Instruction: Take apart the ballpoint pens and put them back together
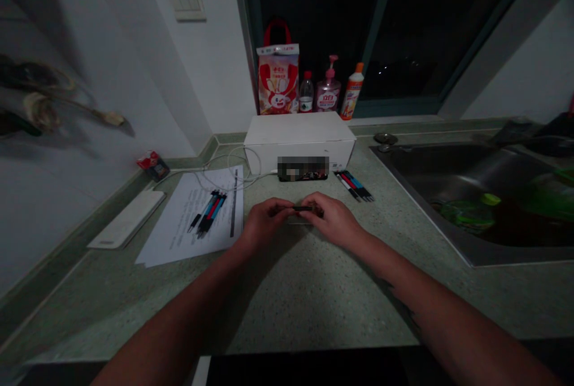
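Observation:
My left hand [264, 218] and my right hand [330, 216] meet over the green speckled counter [314, 290], both closed on a thin dark pen [303, 208] held level between their fingertips. Several pens [209, 211] with red and blue barrels lie on a printed sheet of paper [188, 224] to the left of my hands. Another small group of pens [354, 185] lies on the counter to the right, in front of a white box [298, 135].
A steel sink [488, 201] with green items fills the right side. A dark phone [303, 169] with a white cable leans at the box's front. A red-and-white bag [278, 78] and three bottles [329, 90] stand on the sill. A white flat device [128, 218] lies far left.

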Available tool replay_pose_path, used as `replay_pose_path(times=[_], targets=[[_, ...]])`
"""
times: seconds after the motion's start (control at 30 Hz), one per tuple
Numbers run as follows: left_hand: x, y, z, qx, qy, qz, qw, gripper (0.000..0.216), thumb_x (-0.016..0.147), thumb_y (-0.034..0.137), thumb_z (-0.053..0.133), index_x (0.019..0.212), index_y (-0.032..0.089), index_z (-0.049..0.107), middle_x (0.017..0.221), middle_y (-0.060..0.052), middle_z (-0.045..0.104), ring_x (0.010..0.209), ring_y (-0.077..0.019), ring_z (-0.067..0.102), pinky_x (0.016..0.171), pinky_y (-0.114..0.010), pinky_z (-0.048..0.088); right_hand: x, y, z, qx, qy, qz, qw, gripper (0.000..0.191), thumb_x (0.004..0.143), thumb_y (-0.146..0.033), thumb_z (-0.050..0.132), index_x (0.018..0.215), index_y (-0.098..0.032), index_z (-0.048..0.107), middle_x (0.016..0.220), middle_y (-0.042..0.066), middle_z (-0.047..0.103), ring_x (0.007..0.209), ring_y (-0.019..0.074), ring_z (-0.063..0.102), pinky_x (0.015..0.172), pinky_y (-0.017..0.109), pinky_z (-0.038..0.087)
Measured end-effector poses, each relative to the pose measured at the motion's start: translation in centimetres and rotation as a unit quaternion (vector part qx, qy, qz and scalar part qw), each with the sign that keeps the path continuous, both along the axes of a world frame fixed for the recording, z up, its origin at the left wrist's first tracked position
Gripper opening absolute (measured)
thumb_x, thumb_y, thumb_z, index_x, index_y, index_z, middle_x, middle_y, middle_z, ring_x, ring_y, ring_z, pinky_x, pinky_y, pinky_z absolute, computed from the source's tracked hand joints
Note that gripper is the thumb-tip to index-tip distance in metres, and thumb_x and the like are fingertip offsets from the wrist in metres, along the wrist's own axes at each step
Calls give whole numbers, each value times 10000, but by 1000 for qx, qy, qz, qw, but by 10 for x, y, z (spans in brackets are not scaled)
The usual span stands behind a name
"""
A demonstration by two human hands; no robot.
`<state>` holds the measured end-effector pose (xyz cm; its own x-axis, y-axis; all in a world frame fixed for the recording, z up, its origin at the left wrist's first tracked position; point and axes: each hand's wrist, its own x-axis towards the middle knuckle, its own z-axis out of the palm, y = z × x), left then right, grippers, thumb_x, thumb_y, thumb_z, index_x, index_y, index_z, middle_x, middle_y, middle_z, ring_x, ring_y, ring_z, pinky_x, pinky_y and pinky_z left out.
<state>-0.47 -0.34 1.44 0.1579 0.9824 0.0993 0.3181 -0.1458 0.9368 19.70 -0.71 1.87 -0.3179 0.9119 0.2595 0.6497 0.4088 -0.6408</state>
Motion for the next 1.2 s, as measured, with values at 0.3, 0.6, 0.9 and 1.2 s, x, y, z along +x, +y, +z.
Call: replay_pose_path(times=[0.3, 0.6, 0.9, 1.2], targets=[[1, -1, 1, -9, -11, -3, 1000, 125, 794, 272, 693, 865, 178, 735, 829, -50, 768, 766, -184, 700, 733, -302, 559, 0, -1, 0, 1, 0, 7, 1000, 146, 896, -282, 665, 1030, -223, 659, 906, 20, 718, 775, 166, 637, 685, 272, 427], [1, -1, 2, -10, 7, 3, 1000, 109, 793, 262, 702, 848, 178, 745, 774, -38, 755, 722, -171, 681, 719, -297, 550, 0, -1, 0, 3, 0, 10, 1000, 141, 891, -267, 664, 1024, -224, 654, 903, 22, 721, 774, 169, 640, 682, 276, 429], [-1, -2, -3, 14, 60, -34, 998, 108, 814, 259, 673, 857, 207, 757, 841, -57, 759, 767, -196, 677, 759, -331, 531, 3, 2, 1, 2, -53, 13, 999, 202, 989, -307, 521, 932, -228, 697, 917, 41, 734, 832, 189, 658, 699, 296, 419], [2, -12, -1, 134, 220, -220, 941, 108, 741, 188, 729, 827, 243, 764, 852, -46, 708, 878, -230, 623, 835, -343, 475, 6, 1, -5, 1, -166, 29, 986, 73, 818, -174, 637, 840, -230, 679, 870, 20, 682, 747, 166, 610, 623, 274, 363]])
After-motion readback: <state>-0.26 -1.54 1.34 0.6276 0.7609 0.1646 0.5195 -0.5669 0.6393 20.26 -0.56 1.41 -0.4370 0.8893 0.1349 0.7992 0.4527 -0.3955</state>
